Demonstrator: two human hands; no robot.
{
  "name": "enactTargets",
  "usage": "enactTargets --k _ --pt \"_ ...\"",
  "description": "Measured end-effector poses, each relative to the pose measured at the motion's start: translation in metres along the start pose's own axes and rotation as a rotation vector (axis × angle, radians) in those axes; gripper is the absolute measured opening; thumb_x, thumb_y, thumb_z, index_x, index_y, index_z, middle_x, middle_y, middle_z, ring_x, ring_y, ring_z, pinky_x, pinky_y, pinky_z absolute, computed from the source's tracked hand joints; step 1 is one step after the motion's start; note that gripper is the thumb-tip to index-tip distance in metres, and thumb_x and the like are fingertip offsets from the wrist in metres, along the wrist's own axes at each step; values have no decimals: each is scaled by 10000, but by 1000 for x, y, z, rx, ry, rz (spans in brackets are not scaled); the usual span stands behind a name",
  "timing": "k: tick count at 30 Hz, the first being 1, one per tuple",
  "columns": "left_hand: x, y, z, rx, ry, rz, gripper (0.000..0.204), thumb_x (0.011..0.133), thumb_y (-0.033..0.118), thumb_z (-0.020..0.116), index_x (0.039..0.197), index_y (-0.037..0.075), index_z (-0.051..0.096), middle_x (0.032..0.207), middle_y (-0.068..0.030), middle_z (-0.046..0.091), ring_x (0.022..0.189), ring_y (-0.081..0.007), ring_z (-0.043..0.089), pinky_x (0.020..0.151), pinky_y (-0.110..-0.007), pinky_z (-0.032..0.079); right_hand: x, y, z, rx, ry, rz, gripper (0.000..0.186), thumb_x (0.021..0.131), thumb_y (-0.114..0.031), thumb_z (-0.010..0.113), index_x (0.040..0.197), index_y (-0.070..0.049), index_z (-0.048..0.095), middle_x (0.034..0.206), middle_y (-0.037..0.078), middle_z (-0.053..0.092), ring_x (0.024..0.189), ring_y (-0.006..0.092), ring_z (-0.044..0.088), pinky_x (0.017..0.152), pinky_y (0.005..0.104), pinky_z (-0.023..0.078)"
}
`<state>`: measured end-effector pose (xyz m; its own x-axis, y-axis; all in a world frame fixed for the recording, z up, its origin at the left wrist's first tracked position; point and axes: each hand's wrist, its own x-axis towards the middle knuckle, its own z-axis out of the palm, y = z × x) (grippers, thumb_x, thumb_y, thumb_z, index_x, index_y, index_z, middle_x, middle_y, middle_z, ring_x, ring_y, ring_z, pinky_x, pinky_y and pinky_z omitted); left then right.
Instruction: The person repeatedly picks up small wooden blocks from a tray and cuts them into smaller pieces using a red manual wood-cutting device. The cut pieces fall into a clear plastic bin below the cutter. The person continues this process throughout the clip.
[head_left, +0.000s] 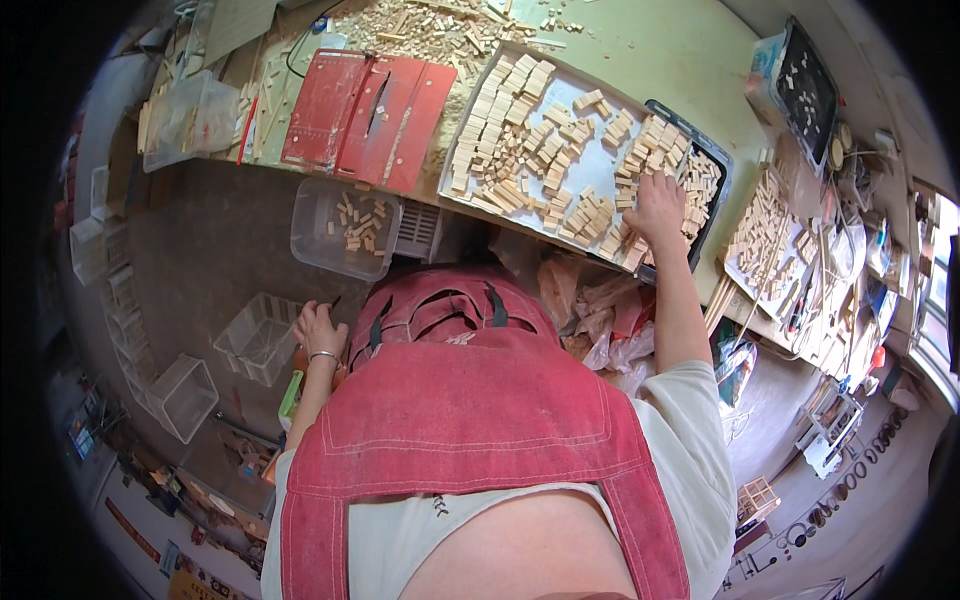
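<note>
We see the right hand [657,207] stretched out over the large flat grey tray [590,165] on the green workbench [680,60], palm down, fingers spread and resting on the small pale wooden blocks [520,140] that lie in rows and heaps across it; whether it has hold of any block we cannot tell. The left hand [318,330], a metal bangle at the wrist, hangs low beside the red apron [470,410], loosely curled, perhaps around a thin dark tool. Near it stands a clear plastic box [345,228] with a few blocks inside, below a red metal saw table [365,115].
</note>
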<state>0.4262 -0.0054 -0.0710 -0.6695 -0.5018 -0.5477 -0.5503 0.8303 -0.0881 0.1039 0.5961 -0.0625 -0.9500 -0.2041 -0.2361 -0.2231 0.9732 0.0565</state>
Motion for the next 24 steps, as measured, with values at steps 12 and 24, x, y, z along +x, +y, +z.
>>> enactTargets --k 12,24 --pt "-4 9 -7 -18 -20 -2 576 776 228 744 1337 115 684 1548 -146 484 1516 -365 391 1264 -603 218 -9 -8 0 123 130 -65 446 727 -171 719 1165 -106 664 1124 115 628 1103 337 613 943 502 460" --pt "0 6 -4 10 -17 -6 563 783 228 770 1334 158 679 1564 -107 462 1522 -334 386 1280 -576 227 -11 -11 6 127 160 -71 425 720 -150 711 1139 -110 649 1086 110 624 1069 337 608 918 499 458"
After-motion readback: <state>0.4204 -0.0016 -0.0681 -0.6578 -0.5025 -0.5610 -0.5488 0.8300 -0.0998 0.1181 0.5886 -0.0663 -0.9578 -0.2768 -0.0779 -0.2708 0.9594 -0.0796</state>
